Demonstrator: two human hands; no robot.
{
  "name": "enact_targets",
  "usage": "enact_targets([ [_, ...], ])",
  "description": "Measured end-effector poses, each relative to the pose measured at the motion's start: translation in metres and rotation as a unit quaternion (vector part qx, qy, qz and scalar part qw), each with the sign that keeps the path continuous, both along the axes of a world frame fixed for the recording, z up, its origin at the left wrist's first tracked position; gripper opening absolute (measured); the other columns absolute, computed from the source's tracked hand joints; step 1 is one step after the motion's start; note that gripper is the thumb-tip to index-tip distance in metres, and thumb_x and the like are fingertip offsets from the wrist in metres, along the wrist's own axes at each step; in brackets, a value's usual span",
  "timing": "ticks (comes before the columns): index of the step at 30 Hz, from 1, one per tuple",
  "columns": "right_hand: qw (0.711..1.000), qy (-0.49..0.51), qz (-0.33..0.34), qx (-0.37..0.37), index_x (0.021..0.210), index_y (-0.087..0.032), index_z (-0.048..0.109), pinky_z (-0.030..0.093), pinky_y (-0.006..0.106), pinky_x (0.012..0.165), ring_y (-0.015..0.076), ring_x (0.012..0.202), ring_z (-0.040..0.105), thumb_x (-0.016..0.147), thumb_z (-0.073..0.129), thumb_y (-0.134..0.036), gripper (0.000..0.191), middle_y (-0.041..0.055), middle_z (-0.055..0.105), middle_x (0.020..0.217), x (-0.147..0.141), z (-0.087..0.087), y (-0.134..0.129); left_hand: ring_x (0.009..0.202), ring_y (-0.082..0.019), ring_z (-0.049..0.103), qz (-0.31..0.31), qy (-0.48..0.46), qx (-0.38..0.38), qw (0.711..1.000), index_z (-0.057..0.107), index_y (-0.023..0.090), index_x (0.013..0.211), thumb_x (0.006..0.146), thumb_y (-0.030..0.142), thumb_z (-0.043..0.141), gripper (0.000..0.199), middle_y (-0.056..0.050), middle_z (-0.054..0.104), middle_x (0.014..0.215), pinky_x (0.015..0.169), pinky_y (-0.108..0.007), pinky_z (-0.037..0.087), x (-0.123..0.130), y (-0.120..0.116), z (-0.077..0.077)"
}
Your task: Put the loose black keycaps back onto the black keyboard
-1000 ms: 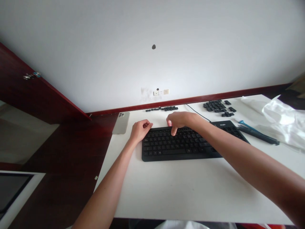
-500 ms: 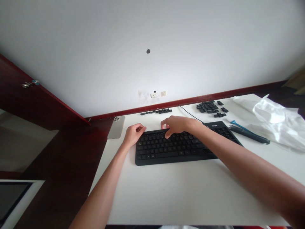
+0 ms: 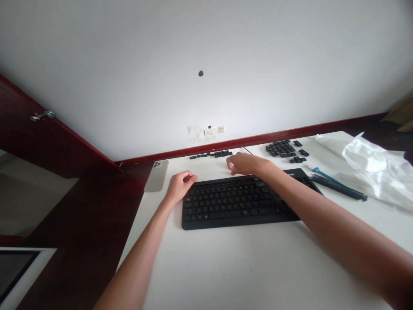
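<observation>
A black computer keyboard (image 3: 235,204) lies on the white table (image 3: 226,267), with my right hand (image 3: 245,164) just past its top edge. That hand's fingers are curled and their tips are partly hidden, so I cannot tell if they pinch anything. My left hand (image 3: 180,186) rests loosely curled beside the keyboard's top left corner, holding nothing. Loose black keycaps stand in a row (image 3: 211,154) behind the keyboard, and a larger cluster of keycaps (image 3: 280,149) lies to the right of that row.
A silver smartphone (image 3: 156,175) lies at the table's left edge. A blue and black tool (image 3: 338,185) and a crumpled white plastic bag (image 3: 368,161) lie at the right. A thin black cable (image 3: 248,150) runs behind the keyboard. A dark red wooden surface (image 3: 87,206) adjoins the table's left side.
My right hand has lifted off the top keys and moved back past the keyboard's top edge. My left hand stays beside the keyboard. The whole scene sits slightly lower in the view.
</observation>
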State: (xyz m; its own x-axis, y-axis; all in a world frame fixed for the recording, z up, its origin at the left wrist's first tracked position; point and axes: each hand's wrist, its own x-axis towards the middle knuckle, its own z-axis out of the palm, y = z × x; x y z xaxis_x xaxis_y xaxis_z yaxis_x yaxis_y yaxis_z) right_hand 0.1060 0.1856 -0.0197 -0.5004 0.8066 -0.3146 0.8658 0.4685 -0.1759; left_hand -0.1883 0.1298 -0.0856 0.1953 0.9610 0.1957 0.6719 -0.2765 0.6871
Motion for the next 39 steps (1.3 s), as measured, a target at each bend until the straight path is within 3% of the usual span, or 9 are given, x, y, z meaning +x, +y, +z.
enact_targets([
  [4, 0.999, 0.040, 0.013, 0.031, 0.117, -0.020, 0.066, 0.042, 0.032, 0.066, 0.0265, 0.087, 0.067, 0.088, 0.051, -0.017, 0.033, 0.0118, 0.072, 0.097, -0.004, -0.011, -0.001, 0.065, -0.014, 0.056, -0.001, 0.000, -0.005, 1.000, 0.066, 0.020, 0.076, 0.093, 0.046, 0.061, 0.031, 0.002, 0.064, 0.069, 0.065, -0.025, 0.039, 0.000, 0.000, 0.000],
  [9, 0.995, 0.050, -0.005, 0.091, 0.153, -0.014, 0.038, 0.044, 0.037, 0.078, 0.0316, 0.095, 0.069, 0.090, 0.046, -0.016, 0.064, 0.0159, 0.073, 0.098, -0.012, -0.024, -0.002, 0.067, -0.014, 0.057, 0.000, 0.004, -0.003, 1.000, 0.066, 0.020, 0.077, 0.093, 0.046, 0.060, 0.031, 0.002, 0.066, 0.071, 0.066, -0.025, 0.041, 0.000, 0.001, -0.002],
  [12, 0.994, 0.039, -0.015, 0.097, 0.160, -0.016, 0.028, 0.045, 0.039, 0.080, 0.0329, 0.095, 0.070, 0.090, 0.042, -0.017, 0.071, 0.0175, 0.074, 0.101, -0.017, -0.027, -0.001, 0.067, -0.014, 0.057, 0.003, 0.010, -0.001, 1.000, 0.066, 0.020, 0.077, 0.093, 0.046, 0.059, 0.031, 0.002, 0.065, 0.070, 0.066, -0.025, 0.040, 0.000, 0.001, -0.002],
  [17, 0.994, 0.032, -0.023, 0.104, 0.162, -0.018, 0.028, 0.047, 0.040, 0.080, 0.0341, 0.097, 0.071, 0.092, 0.041, -0.021, 0.071, 0.0182, 0.075, 0.103, -0.019, -0.029, 0.000, 0.066, -0.015, 0.057, 0.003, 0.016, 0.005, 1.000, 0.066, 0.020, 0.076, 0.093, 0.046, 0.059, 0.031, 0.001, 0.066, 0.070, 0.066, -0.025, 0.041, 0.000, 0.001, -0.001],
  [22, 0.994, 0.032, -0.004, 0.106, 0.159, -0.020, 0.035, 0.048, 0.038, 0.079, 0.0321, 0.096, 0.071, 0.090, 0.045, -0.019, 0.070, 0.0159, 0.076, 0.102, -0.017, -0.023, -0.003, 0.065, -0.014, 0.057, 0.003, 0.013, 0.002, 1.000, 0.065, 0.020, 0.075, 0.093, 0.045, 0.059, 0.031, 0.002, 0.066, 0.069, 0.065, -0.025, 0.040, 0.000, 0.000, -0.001],
  [28, 0.992, 0.047, 0.026, 0.112, 0.134, -0.026, 0.067, 0.048, 0.037, 0.083, 0.0284, 0.097, 0.070, 0.090, 0.051, -0.024, 0.046, 0.0101, 0.077, 0.102, -0.008, -0.004, -0.004, 0.066, -0.015, 0.058, 0.002, 0.005, -0.003, 1.000, 0.067, 0.020, 0.077, 0.093, 0.046, 0.060, 0.032, 0.001, 0.068, 0.071, 0.065, -0.026, 0.041, 0.000, 0.000, -0.001],
  [34, 0.992, 0.053, 0.004, 0.117, 0.119, -0.022, 0.074, 0.048, 0.033, 0.077, 0.0252, 0.089, 0.069, 0.088, 0.059, -0.024, 0.034, 0.0084, 0.077, 0.095, -0.002, 0.011, -0.003, 0.070, -0.016, 0.061, 0.006, 0.008, -0.001, 1.000, 0.069, 0.021, 0.078, 0.093, 0.046, 0.060, 0.030, 0.000, 0.071, 0.075, 0.068, -0.027, 0.043, 0.000, 0.000, -0.001],
  [39, 0.994, 0.051, -0.016, 0.091, 0.099, -0.021, 0.078, 0.048, 0.032, 0.075, 0.0255, 0.087, 0.070, 0.087, 0.062, -0.026, 0.021, 0.0091, 0.077, 0.094, -0.007, 0.012, -0.007, 0.068, -0.016, 0.061, 0.003, 0.009, 0.001, 1.000, 0.069, 0.020, 0.078, 0.093, 0.047, 0.059, 0.032, 0.000, 0.070, 0.074, 0.067, -0.027, 0.042, 0.000, 0.000, -0.001],
])
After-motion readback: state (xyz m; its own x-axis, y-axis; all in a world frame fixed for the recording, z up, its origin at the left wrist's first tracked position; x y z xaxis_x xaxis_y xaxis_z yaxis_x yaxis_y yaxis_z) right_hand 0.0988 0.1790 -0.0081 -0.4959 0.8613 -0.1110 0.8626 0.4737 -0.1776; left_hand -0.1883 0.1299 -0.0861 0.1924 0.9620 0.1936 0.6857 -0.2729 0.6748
